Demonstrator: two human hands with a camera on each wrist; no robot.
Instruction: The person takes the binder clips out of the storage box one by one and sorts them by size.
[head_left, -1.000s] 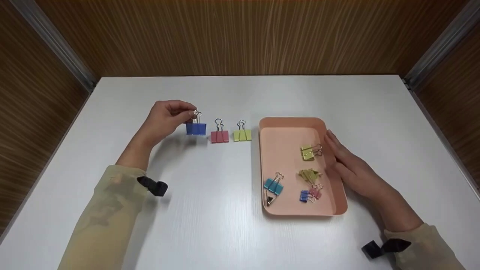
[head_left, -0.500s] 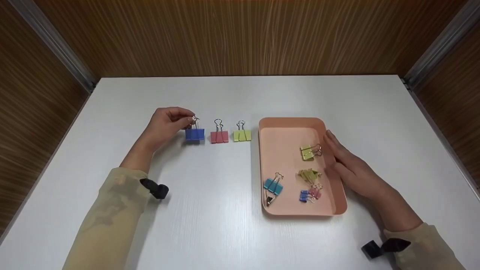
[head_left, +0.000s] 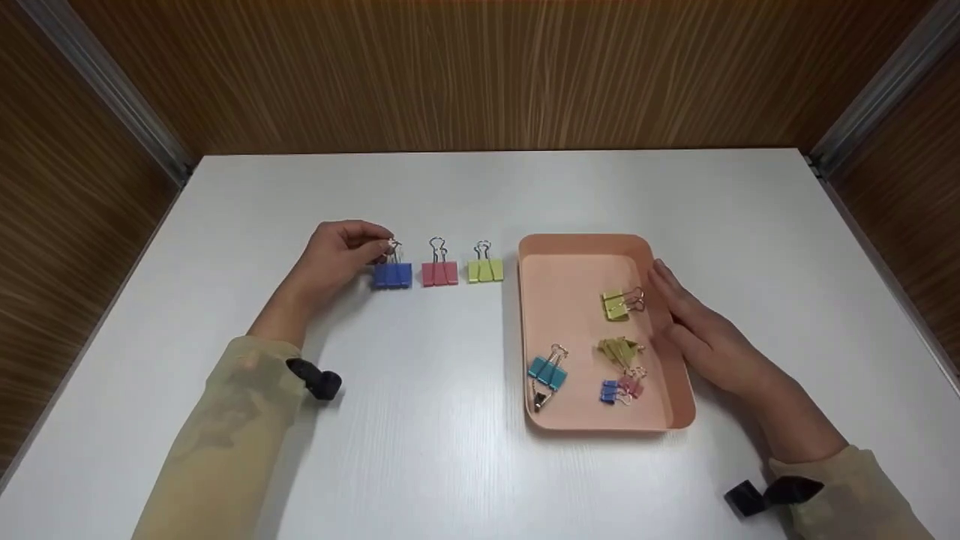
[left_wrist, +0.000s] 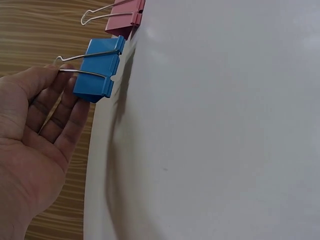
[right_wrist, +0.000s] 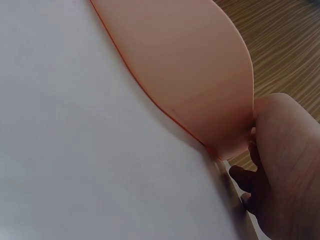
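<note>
Three clips in a row; left hand (head_left: 337, 251) pinches blue clip (head_left: 392, 274).

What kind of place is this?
Probably a small work booth: a white table with wood-look walls round it, a pink tray of clips, and a blue binder clip in the left hand.

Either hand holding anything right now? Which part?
The left hand pinches the blue binder clip by its wire handles. The right hand holds nothing; its straight fingers rest against the pink tray.
</note>
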